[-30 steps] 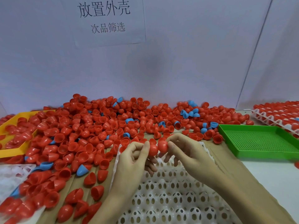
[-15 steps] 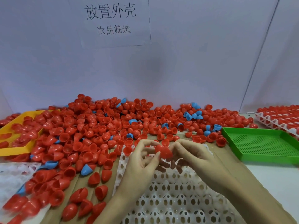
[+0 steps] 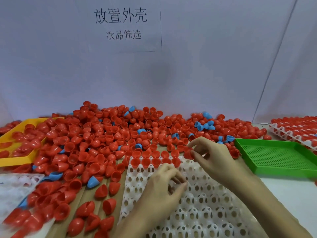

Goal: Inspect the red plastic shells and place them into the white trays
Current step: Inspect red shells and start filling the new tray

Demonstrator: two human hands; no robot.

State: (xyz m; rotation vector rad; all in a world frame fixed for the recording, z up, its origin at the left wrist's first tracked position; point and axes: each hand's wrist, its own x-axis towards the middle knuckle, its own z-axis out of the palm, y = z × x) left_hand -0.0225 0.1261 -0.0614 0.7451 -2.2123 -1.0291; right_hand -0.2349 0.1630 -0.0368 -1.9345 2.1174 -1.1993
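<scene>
A big heap of red plastic shells [image 3: 103, 134] covers the table's back and left. The white tray [image 3: 205, 212] with round sockets lies in front of me, and a short row of red shells [image 3: 151, 162] sits along its far edge. My right hand [image 3: 211, 157] pinches one red shell [image 3: 187, 154] between thumb and fingertips, just above the tray's far right part. My left hand [image 3: 164, 184] hovers over the tray's middle with its fingers loosely curled. No shell shows in it.
A yellow tray [image 3: 17, 160] with shells stands at the left and a green mesh tray [image 3: 274, 157] at the right. Behind the green one is a filled white tray [image 3: 295, 133]. Blue shells [image 3: 204, 125] are mixed into the heap. Another white tray [image 3: 13, 186] sits at the near left.
The hands were together at the tray's far edge, each with a shell. Now they have parted: the right moved right with a shell, the left dropped toward me.
</scene>
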